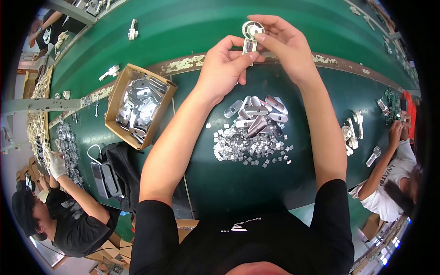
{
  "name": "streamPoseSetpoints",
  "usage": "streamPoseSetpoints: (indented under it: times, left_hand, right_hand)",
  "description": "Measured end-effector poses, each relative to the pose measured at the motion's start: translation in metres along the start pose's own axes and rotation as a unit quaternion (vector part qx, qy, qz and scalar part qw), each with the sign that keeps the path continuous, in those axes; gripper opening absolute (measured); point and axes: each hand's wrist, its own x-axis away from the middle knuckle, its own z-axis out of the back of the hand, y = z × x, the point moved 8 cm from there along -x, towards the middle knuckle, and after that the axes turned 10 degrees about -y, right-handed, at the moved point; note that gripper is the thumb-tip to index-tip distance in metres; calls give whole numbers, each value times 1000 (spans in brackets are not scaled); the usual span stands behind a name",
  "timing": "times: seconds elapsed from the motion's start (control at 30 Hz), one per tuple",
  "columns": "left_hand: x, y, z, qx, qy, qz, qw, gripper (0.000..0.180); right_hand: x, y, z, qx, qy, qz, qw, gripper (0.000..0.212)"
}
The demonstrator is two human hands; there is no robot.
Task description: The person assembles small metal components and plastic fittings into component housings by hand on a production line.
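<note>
Both my hands hold a white plastic part [253, 30] with a round, spoked head and a narrow handle, up over the table's far edge. My left hand [225, 64] is closed around the handle, its thumb across the front. The fingers and thumb of my right hand [285, 45] pinch the round head from the right. Below my hands lies a loose pile of oblong silvery cover plates [256, 111]. Nearer to me is a heap of small, clear square pieces [250, 145]. The back of the white part is hidden.
A cardboard box [171, 94] full of silvery plates stands left, beside a black bag [130, 160] and a dark device [104, 178]. Beyond the worn ledge [183, 64] runs a green conveyor belt [183, 27] with white parts. Other white parts [350, 133] lie right; people work on both sides.
</note>
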Motion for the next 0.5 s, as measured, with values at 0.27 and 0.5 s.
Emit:
streamPoseSetpoints:
  times: [0.27, 0.5]
  left_hand:
    - [2, -1, -9, -85, 14, 49, 995, 15]
    - [0, -7, -1, -107, 62, 33, 992, 23]
  right_hand:
    - [6, 1, -3, 67, -17, 9, 998, 35]
    - [3, -15, 9, 97, -5, 62, 993, 37]
